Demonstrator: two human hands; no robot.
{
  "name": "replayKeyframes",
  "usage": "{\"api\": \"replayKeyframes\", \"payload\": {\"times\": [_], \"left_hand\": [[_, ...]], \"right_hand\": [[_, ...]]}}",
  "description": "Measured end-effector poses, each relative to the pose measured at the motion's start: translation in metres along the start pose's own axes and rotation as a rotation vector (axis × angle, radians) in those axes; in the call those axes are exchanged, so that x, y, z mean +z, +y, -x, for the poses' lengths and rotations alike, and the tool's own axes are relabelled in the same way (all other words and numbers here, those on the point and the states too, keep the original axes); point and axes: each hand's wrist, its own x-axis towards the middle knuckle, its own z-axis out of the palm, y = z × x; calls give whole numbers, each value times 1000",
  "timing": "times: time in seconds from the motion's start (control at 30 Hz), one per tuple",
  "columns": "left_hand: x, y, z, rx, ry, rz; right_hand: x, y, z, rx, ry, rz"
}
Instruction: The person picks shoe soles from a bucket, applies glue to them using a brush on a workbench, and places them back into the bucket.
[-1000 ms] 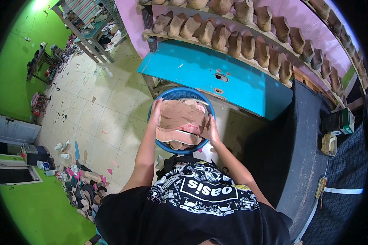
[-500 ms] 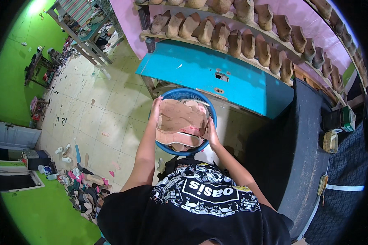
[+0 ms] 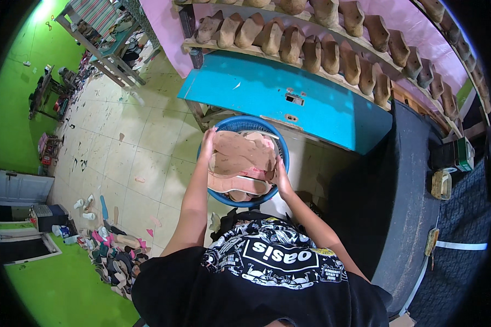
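Between my hands is a stack of brown and pinkish-tan insoles (image 3: 243,154), over the mouth of a round blue basket (image 3: 284,146). My left hand (image 3: 208,143) presses along the stack's left side, fingers pointing away from me. On the right side, my right hand (image 3: 281,177) grips the stack's edge, its thumb and fingers partly hidden. More pale pieces show in the basket under and around the stack. The undersides of the insoles and some fingertips cannot be seen.
Beyond the basket is a low turquoise bench (image 3: 240,79), under shelves of wooden shoe lasts (image 3: 312,54). A black-covered table (image 3: 401,180) stands at the right. On the tiled floor at left lies a heap of shoe parts (image 3: 117,256), with scraps (image 3: 140,180) scattered about.
The room and the basket's rim have shifted very slightly in view. My hands and the stack of insoles keep almost the same place and hold.
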Motion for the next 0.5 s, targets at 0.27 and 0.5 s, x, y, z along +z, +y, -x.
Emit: {"api": "replayKeyframes", "payload": {"times": [0.27, 0.5], "left_hand": [[7, 12, 8, 9, 66, -129], [22, 19, 8, 25, 22, -159]], "right_hand": [[6, -17, 10, 85, 142, 161], [-9, 9, -6, -2, 148, 174]]}}
